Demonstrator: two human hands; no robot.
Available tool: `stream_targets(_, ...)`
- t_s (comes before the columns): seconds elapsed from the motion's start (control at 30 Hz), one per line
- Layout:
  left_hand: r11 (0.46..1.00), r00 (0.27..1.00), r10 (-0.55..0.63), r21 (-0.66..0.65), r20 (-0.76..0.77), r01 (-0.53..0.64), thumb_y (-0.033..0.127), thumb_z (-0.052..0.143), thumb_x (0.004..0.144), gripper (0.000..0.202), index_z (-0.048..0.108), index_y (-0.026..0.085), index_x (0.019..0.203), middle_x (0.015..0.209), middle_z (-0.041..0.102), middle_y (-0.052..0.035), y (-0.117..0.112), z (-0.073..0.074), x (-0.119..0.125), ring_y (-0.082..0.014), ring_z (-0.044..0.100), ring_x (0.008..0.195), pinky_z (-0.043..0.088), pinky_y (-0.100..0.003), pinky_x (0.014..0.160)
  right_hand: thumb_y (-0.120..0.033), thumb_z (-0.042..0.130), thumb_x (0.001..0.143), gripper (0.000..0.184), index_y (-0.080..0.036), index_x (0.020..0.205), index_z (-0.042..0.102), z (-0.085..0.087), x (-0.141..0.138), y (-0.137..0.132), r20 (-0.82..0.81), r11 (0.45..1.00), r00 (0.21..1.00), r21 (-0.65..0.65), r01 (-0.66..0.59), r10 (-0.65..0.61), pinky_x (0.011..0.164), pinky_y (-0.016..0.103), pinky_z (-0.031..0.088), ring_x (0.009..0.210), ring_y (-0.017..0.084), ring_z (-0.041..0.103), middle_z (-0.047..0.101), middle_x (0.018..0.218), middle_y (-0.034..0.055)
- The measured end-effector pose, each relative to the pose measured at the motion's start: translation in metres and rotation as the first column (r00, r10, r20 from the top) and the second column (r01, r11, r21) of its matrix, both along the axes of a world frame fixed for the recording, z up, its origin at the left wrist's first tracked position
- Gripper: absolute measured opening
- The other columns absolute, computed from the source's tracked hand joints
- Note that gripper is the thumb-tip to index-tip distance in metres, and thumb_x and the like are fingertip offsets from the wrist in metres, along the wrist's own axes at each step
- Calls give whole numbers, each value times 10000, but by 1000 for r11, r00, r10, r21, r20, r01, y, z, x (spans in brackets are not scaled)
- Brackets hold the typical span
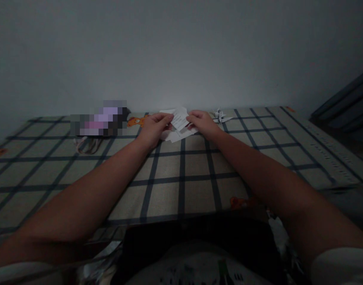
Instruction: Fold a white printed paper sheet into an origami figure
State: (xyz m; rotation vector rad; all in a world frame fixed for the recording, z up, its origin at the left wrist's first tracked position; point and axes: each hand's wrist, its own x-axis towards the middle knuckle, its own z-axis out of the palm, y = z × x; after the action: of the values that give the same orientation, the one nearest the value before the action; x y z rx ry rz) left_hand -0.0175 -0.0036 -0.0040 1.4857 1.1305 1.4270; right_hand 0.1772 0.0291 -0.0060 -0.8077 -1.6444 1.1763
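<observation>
Between my two hands a small square sheet of printed paper (179,119) is held up by its side corners, one corner pointing down. My left hand (155,126) pinches its left corner with thumb and forefinger. At the right corner my right hand (203,122) pinches it in the same way. Beneath and behind it, several loose white paper pieces (181,135) lie on the checked tablecloth (181,166). Just past my right hand sits a folded paper shape (219,115) with pointed ends. The dim light hides fine detail.
To the left lies a blurred-out purple and dark item (102,120) with a strap loop (88,146) in front. A plain wall (181,51) rises behind the table. Dark slatted shapes (348,99) stand at the right. Whitish crumpled material (278,229) shows below the table's near edge.
</observation>
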Motion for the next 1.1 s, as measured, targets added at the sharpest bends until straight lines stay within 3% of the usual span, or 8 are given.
stream_targets(0.1,998,979,19,64,-202,-6,437,742,754,280,727,157,741,631,630,-4,-5,3,-1,-96,518,579,393,-227,564,-379,667,807,218,-167,800,618,2,-1,-5,-9,999,999,6,-38,38,591,225,467,640,99,565,621,719,-9)
stream_targets(0.2,998,960,11,64,-280,7,467,740,752,314,729,154,732,620,630,-10,-9,4,0,-94,489,541,351,-230,514,-409,690,798,254,-162,819,634,4,-1,-7,32,997,999,59,-42,40,630,234,471,685,107,576,639,756,1)
stream_targets(0.5,999,986,-6,44,-165,13,465,764,730,318,767,161,824,751,709,-39,-6,1,1,-133,579,669,436,-259,646,-368,680,813,222,-182,790,562,3,-1,-5,-12,997,1000,80,-21,22,607,231,441,664,102,559,595,728,-22)
stream_targets(0.67,997,962,1,78,-273,21,464,756,738,315,765,154,786,706,692,-45,-8,5,1,-136,552,634,403,-270,610,-403,692,792,247,-175,820,602,2,-1,-5,48,997,998,73,-41,38,578,228,410,671,107,547,602,739,-14)
stream_targets(0.77,997,968,2,79,-252,19,448,755,736,293,744,156,755,683,673,-36,-8,5,2,-133,551,630,415,-271,616,-403,704,776,256,-186,786,570,1,-3,-4,27,997,1000,78,-15,13,574,227,407,661,105,532,587,725,-23)
stream_targets(0.93,992,988,-121,-56,-101,115,439,775,704,301,719,159,800,732,688,-32,-10,3,5,-123,572,613,434,-245,568,-409,718,759,279,-188,761,548,1,-5,-5,-11,998,1000,62,22,-21,592,228,416,662,101,530,577,721,-28)
stream_targets(1.03,975,968,-201,-128,-150,182,462,780,701,338,727,151,819,714,687,-35,-11,3,5,-103,536,547,375,-223,485,-430,731,743,305,-186,753,549,0,-4,-4,-81,995,994,53,82,-77,583,220,412,641,89,516,569,706,-37)
stream_targets(1.1,981,967,-175,-116,-186,155,488,766,714,360,738,147,827,721,697,-47,-10,2,4,-107,536,542,368,-226,474,-441,733,742,312,-186,759,553,-1,-4,-2,-128,995,987,23,99,-96,581,217,426,639,86,526,585,716,-35)
